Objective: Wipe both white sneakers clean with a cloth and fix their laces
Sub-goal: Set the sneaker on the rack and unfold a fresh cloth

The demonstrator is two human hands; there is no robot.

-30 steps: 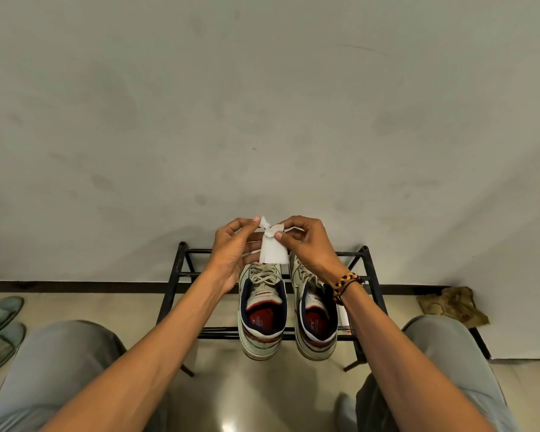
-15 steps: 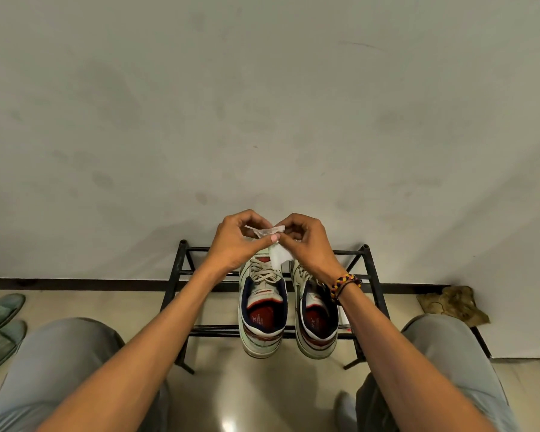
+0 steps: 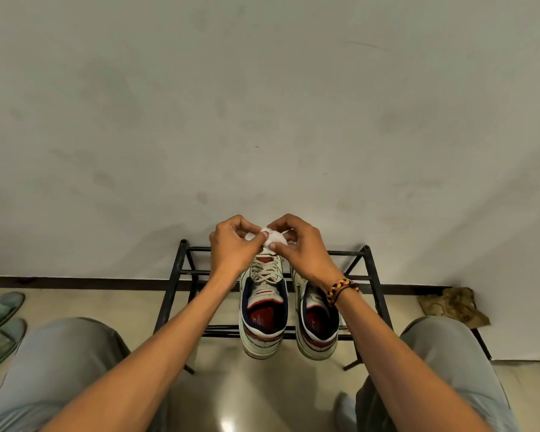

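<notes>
White cloth (image 3: 273, 240) pinched by both hands, left (image 3: 236, 244) and right (image 3: 303, 246), frame centre above sneakers (image 3: 264, 307): fold it into a firm pad before wiping.

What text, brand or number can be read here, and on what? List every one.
None can be read.
Left sneaker red insole: white print, too blurred to read.
Right sneaker red insole: white mark, too blurred to read.
Cloth, metal rack, slippers: no text visible.

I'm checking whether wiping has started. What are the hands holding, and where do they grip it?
Both hands hold a small white cloth above the sneakers: left hand pinches its left part, right hand its right part.
</notes>
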